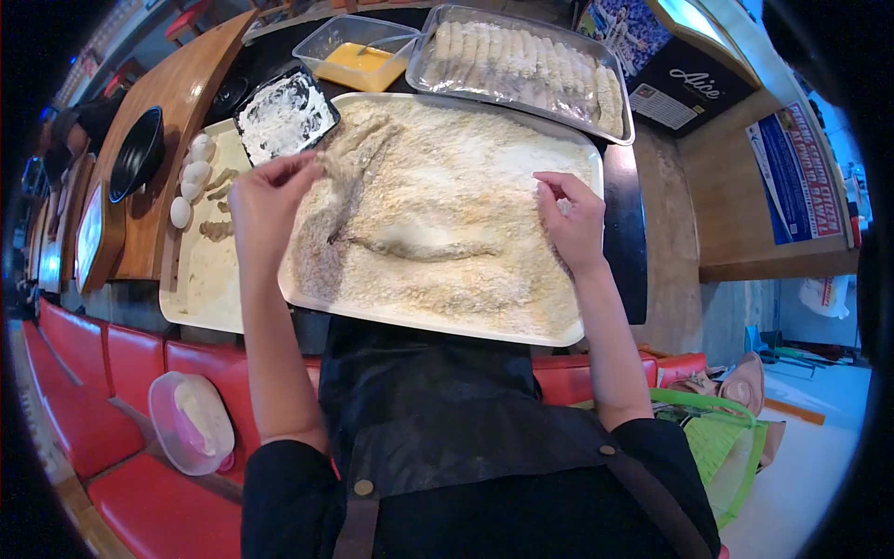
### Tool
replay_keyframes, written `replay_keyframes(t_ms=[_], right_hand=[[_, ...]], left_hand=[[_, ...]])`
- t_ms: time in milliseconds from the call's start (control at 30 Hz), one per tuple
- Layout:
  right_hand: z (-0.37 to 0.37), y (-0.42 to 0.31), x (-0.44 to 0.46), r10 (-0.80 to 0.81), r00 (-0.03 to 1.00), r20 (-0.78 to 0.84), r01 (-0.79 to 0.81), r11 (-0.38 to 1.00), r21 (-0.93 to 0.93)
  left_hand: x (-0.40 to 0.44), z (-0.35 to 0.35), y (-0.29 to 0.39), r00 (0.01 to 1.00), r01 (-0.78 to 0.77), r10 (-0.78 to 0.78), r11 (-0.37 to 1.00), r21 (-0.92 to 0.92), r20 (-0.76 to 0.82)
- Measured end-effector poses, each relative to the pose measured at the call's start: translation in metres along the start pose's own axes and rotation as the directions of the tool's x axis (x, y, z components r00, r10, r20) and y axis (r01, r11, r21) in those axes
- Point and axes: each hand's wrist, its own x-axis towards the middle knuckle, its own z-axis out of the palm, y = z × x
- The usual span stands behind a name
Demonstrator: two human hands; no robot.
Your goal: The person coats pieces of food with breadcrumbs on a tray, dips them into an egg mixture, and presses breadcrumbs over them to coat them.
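A wide white tray (433, 328) holds a layer of pale crumbs. On the crumbs lies a long coated piece (424, 250) with a dark tip at its left end. My left hand (272, 200) is above the tray's left side, its fingertips pinched beside some crumb-coated matter; what they hold is too small to tell. Over the right part of the crumbs, my right hand (573, 219) has its fingers curled in, and anything inside them is hidden. A black dish of white flour (284, 116) stands close beyond my left hand.
Behind the crumbs are a clear tub of yellow liquid (358, 63) and a tray of coated pieces (521, 70). At left, a cream tray (200, 293) holds several eggs (180, 212) and small pieces. A black bowl (137, 156) and a black box (689, 88) stand farther out.
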Motion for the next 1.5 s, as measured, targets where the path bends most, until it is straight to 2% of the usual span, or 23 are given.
replay_keyframes(t_ms=[133, 200, 333, 367, 467, 500, 600, 633, 700, 733, 800, 867, 900, 967, 1100, 1300, 1500], right_hand=[[-0.001, 0.004, 0.000, 0.025, 1.000, -0.007, -0.025, 1.000, 0.015], [-0.001, 0.005, 0.001, 0.029, 1.000, -0.010, -0.028, 0.999, 0.016], [-0.002, 0.005, 0.001, 0.022, 0.999, -0.041, -0.021, 1.000, 0.014], [-0.002, 0.006, 0.001, 0.019, 0.999, -0.049, -0.018, 1.000, 0.014], [-0.003, 0.010, 0.001, 0.069, 0.994, -0.082, -0.067, 0.997, 0.027], [-0.002, 0.011, 0.002, 0.076, 0.990, -0.119, -0.073, 0.997, 0.034], [-0.003, 0.016, 0.003, 0.118, 0.972, -0.203, -0.104, 0.992, 0.078], [-0.004, 0.018, 0.003, 0.146, 0.965, -0.218, -0.125, 0.986, 0.109], [-0.004, 0.022, 0.004, 0.192, 0.950, -0.248, -0.148, 0.972, 0.183], [-0.005, 0.019, 0.005, 0.191, 0.946, -0.263, -0.139, 0.969, 0.206], [-0.006, 0.014, 0.005, 0.193, 0.936, -0.295, -0.119, 0.961, 0.251], [-0.006, 0.019, 0.004, 0.208, 0.942, -0.265, -0.137, 0.955, 0.262], [-0.005, 0.022, 0.003, 0.215, 0.945, -0.248, -0.146, 0.952, 0.269], [-0.005, 0.019, 0.004, 0.192, 0.953, -0.235, -0.139, 0.965, 0.222], [-0.003, 0.018, 0.004, 0.163, 0.967, -0.197, -0.141, 0.982, 0.125], [-0.003, 0.005, 0.003, 0.080, 0.988, -0.129, -0.080, 0.997, 0.005], [-0.002, 0.006, 0.003, 0.085, 0.988, -0.127, -0.090, 0.995, -0.031]], left_hand=[[0.036, -0.003, 0.032, 0.984, -0.172, 0.174, 0.982, -0.073, 0.031], [0.053, -0.003, 0.050, 0.951, -0.308, 0.308, 0.951, 0.000, 0.024], [0.060, -0.003, 0.100, 0.875, -0.462, 0.453, 0.887, 0.009, 0.171], [0.066, 0.002, 0.102, 0.839, -0.517, 0.516, 0.855, -0.040, 0.176], [0.060, 0.011, 0.131, 0.782, -0.532, 0.544, 0.837, -0.129, 0.305], [0.015, -0.002, 0.183, 0.903, -0.312, 0.311, 0.949, -0.047, 0.295], [0.006, 0.011, 0.201, 0.899, -0.246, 0.266, 0.964, -0.103, 0.349], [0.004, 0.016, 0.199, 0.884, -0.226, 0.287, 0.954, -0.199, 0.370], [0.008, 0.026, 0.175, 0.798, -0.397, 0.485, 0.870, -0.293, 0.358], [0.009, 0.040, 0.158, 0.751, -0.519, 0.595, 0.800, -0.302, 0.287], [0.006, 0.044, 0.128, 0.783, -0.425, 0.513, 0.854, -0.300, 0.351], [0.005, 0.056, 0.083, 0.838, -0.215, 0.328, 0.933, -0.289, 0.436], [0.004, 0.061, 0.059, 0.857, -0.139, 0.221, 0.969, -0.204, 0.466], [-0.004, 0.064, 0.020, 0.898, -0.108, 0.136, 0.990, -0.091, 0.417], [-0.010, 0.057, -0.020, 0.910, 0.118, -0.003, 0.961, -0.252, 0.414], [-0.014, 0.058, -0.017, 0.917, 0.108, 0.004, 0.961, -0.256, 0.400], [-0.020, 0.064, -0.004, 0.940, 0.054, 0.015, 0.980, -0.191, 0.342]])
